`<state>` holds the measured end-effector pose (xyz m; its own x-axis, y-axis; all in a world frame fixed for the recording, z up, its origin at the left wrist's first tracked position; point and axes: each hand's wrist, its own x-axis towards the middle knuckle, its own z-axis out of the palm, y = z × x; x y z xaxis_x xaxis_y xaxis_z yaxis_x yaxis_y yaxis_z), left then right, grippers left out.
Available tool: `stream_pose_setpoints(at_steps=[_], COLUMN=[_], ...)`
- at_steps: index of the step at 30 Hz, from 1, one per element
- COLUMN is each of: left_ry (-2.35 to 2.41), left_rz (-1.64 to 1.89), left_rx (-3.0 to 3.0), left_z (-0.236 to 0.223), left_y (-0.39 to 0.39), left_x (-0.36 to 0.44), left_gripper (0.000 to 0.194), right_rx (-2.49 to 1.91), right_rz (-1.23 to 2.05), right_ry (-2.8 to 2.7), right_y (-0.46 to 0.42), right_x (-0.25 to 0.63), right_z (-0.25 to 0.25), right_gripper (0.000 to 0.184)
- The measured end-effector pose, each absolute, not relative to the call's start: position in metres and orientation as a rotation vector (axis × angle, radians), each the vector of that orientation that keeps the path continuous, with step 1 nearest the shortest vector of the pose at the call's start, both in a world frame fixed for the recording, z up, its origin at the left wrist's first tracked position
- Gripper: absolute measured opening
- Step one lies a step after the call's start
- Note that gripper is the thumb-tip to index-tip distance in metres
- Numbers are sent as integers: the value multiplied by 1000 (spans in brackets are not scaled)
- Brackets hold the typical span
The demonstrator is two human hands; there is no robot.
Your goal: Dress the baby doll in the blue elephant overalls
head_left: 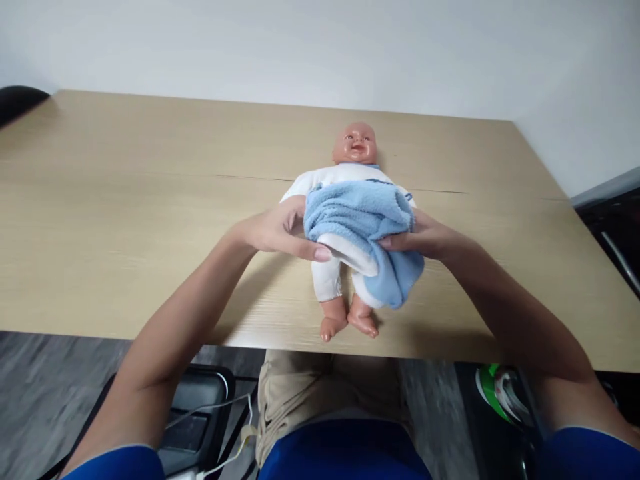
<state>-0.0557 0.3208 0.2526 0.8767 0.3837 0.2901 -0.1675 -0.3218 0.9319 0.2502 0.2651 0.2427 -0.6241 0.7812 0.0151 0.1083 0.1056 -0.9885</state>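
Observation:
A baby doll point(327, 280) in a white bodysuit lies on its back on the table, head toward the wall and bare feet toward me. Over its middle I hold a bunched light-blue fleece garment point(360, 208) with a white edge. My left hand point(285, 230) grips the garment's left side, thumb along the white edge and fingers behind the cloth. On the right side, my right hand point(417, 237) pinches the fabric, its thumb showing in front. The doll's belly and upper legs are hidden behind the cloth.
The wooden table point(150, 200) reaches back to a white wall point(300, 53). Below its front edge are a black case-like object point(200, 413) with a white cable at left and a green-and-white round item point(500, 393) at right. Dark objects stand beyond the table's right side.

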Motion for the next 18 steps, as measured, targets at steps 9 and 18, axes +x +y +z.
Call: stream_pose_setpoints(at_steps=[9, 18], left_ry=[571, 1059], left_rz=[899, 1067], left_rx=[1797, 1534], left_z=[218, 201], left_y=[240, 168], left_x=[-59, -31], left_gripper=[56, 29], right_rx=[-907, -943], right_rz=[1701, 1368], right_ry=[-1864, -2083], right_y=[215, 195], right_x=[248, 220], right_z=[253, 246], right_gripper=[68, 58])
